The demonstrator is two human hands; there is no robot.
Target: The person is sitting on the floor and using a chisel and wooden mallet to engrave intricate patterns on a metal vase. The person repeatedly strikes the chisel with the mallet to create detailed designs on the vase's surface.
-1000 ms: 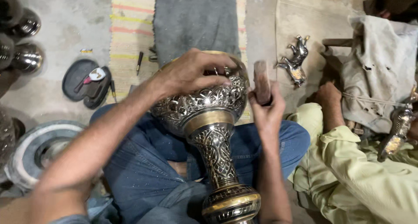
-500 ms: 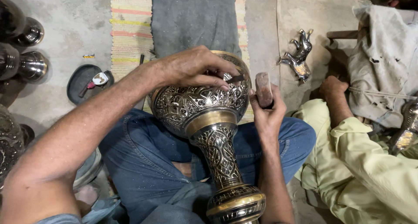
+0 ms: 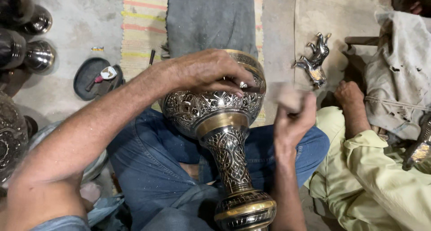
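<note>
A tall engraved brass vase lies tilted across my lap, its foot toward me and its round bowl away. My left hand rests on top of the bowl, fingers pinched on a thin chisel set against the metal. My right hand is raised beside the bowl on the right, gripping a wooden mallet that is blurred by motion.
A small metal horse figure lies on the floor at the back right. Another person in pale green clothes sits at my right, a hand on the floor. Metal pots and a dark dish stand at the left.
My right hand has swung the mallet, now blurred and closer to the chisel. The camera has shifted slightly; my left hand stays on the bowl.
</note>
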